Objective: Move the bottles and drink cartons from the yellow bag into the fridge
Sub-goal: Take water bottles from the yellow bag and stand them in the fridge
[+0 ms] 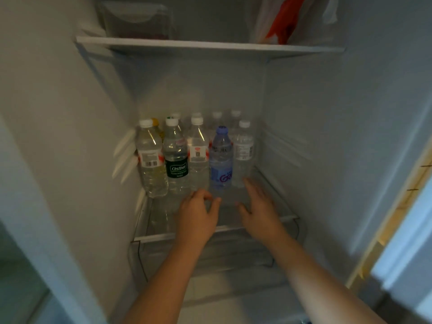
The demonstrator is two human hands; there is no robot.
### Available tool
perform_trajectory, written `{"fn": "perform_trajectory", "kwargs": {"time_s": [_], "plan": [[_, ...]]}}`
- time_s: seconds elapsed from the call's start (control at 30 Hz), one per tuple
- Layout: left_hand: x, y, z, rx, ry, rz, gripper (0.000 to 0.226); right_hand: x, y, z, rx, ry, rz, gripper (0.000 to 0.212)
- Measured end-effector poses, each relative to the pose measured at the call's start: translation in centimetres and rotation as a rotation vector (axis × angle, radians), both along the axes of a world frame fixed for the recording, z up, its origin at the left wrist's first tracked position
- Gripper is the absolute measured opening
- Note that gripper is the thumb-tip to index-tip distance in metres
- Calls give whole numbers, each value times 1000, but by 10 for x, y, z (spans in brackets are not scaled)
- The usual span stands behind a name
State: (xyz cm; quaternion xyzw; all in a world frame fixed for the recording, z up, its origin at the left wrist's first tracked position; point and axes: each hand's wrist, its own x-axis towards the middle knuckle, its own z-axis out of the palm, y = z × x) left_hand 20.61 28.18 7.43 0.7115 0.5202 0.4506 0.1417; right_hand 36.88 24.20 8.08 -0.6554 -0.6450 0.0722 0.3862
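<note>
Several water bottles stand upright in two rows at the back of a glass fridge shelf (268,192). In the front row are a clear bottle with a red-white label (151,160), a black-labelled bottle (176,157), another clear bottle (198,155), a blue bottle (221,160) and a small clear bottle (243,153). My left hand (197,217) hovers just in front of the blue bottle, fingers loosely curled and holding nothing. My right hand (258,208) reaches in beside it, fingers straight, near the small clear bottle's base. The yellow bag is out of view.
An upper shelf (205,46) carries a clear container (135,19) on the left and a white-and-red plastic bag (285,19) on the right. A transparent drawer (210,256) sits under the bottle shelf. The fridge walls close in on both sides.
</note>
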Motion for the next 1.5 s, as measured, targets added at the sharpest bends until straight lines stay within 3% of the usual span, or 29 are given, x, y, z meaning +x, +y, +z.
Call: {"fn": "perform_trajectory", "kwargs": {"time_s": [0.1,0.17,0.33,0.5,0.7,1.07,1.5], "plan": [[-25,-37,-18,183,174,91,31,-19,-36,-13,22,-161,-45,70],[-39,-58,-34,185,250,104,45,-28,-55,-26,-13,-235,-46,71],[-69,-106,-68,-5,442,48,72,-44,-93,-64,-163,-399,-99,71],[-81,-147,-87,-220,602,63,75,-55,-125,-91,-334,-433,-71,80],[-84,-207,-115,-326,638,152,77,-54,-166,-107,-393,-439,39,68],[-66,-359,-143,-540,593,425,82,-44,-264,-141,-488,-418,374,67],[-53,-530,-156,-703,540,609,75,-43,-387,-165,-531,-486,652,67]]}}
